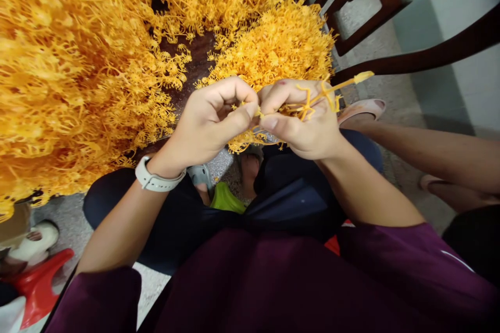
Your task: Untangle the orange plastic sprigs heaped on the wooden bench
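Observation:
My left hand [213, 122], with a pale watch on the wrist, pinches a small yellow plastic piece between thumb and forefinger. Fingertip to fingertip with it, my right hand [308, 132] is closed around a yellow plastic flower stem [346, 83]. That stem lies across the right hand's fingers, its little branches spread and a thicker tip pointing up and right. Whether the left hand's piece is joined to the stem is hidden by the fingers. Just beyond both hands rises a heap of similar yellow plastic stems [273, 49].
A larger yellow heap [78, 73] covers the left side of the dark tabletop [200, 60]. A dark wooden chair [425, 60] stands at right, near another person's leg [425, 156]. A red plastic stool [45, 283] is at lower left; something lime green [226, 199] lies between my legs.

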Available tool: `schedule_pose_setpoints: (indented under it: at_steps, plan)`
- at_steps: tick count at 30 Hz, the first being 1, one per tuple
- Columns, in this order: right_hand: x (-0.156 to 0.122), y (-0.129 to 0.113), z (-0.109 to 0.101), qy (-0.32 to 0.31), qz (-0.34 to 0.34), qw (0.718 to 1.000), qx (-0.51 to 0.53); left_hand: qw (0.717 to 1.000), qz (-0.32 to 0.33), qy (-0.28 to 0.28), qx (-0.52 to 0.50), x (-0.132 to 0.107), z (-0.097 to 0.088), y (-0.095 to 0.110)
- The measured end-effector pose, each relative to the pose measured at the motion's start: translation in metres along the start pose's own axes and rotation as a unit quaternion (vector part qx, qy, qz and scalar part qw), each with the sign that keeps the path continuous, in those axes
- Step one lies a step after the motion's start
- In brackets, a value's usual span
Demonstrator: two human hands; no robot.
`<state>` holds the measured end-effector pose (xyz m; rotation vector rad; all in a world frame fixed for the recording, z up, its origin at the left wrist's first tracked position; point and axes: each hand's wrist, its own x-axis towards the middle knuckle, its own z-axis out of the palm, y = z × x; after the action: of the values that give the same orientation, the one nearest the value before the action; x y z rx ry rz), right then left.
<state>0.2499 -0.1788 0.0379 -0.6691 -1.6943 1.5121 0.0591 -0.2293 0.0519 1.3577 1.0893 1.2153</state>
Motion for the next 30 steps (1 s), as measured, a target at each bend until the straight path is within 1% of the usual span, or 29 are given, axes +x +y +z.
schedule_pose_setpoints:
  at_steps: [3, 6, 11, 14, 17, 19, 21, 23, 25, 27, 28, 30]
  plan:
    - [-0.001, 0.0, 0.0, 0.0, -0.002, 1.0, 0.0, 1.0, -0.007, 0.014, -0.018, -0.001, 0.005, 0.001]
    - [-0.001, 0.001, -0.001, 0.002, -0.021, 1.0, 0.002, 0.999, -0.015, 0.028, -0.016, -0.003, 0.008, 0.001]
    - [-0.002, 0.0, 0.003, 0.009, -0.05, 0.999, 0.0, 0.999, -0.008, 0.039, -0.03, -0.005, 0.01, -0.004]
    - [-0.003, 0.0, 0.005, 0.009, -0.091, 0.996, -0.021, 0.999, -0.008, 0.041, -0.032, -0.005, 0.012, -0.008]
    - [-0.002, 0.003, 0.007, 0.005, -0.128, 0.99, -0.051, 0.998, 0.0, 0.053, -0.026, -0.002, 0.013, -0.01]
    - [-0.001, 0.005, 0.007, 0.0, -0.136, 0.989, -0.061, 0.998, 0.01, 0.051, -0.037, 0.0, 0.014, -0.011]
    - [0.001, 0.007, 0.007, 0.007, -0.138, 0.989, -0.043, 0.997, 0.013, 0.035, -0.064, 0.002, 0.014, -0.012]
    - [0.002, 0.009, 0.007, 0.027, -0.135, 0.99, -0.012, 0.995, -0.001, 0.031, -0.092, 0.003, 0.015, -0.011]
    - [0.003, 0.01, 0.007, 0.057, -0.13, 0.99, 0.009, 0.992, -0.028, 0.055, -0.112, 0.004, 0.016, -0.009]
    - [0.003, 0.009, 0.006, 0.081, -0.095, 0.992, 0.012, 0.987, -0.061, 0.085, -0.125, 0.003, 0.017, -0.007]
    - [0.003, 0.008, 0.007, 0.083, -0.068, 0.994, 0.012, 0.984, -0.077, 0.096, -0.132, 0.002, 0.017, -0.006]
    - [0.003, 0.005, 0.008, 0.067, -0.007, 0.997, 0.029, 0.976, -0.109, 0.109, -0.151, 0.0, 0.017, -0.004]
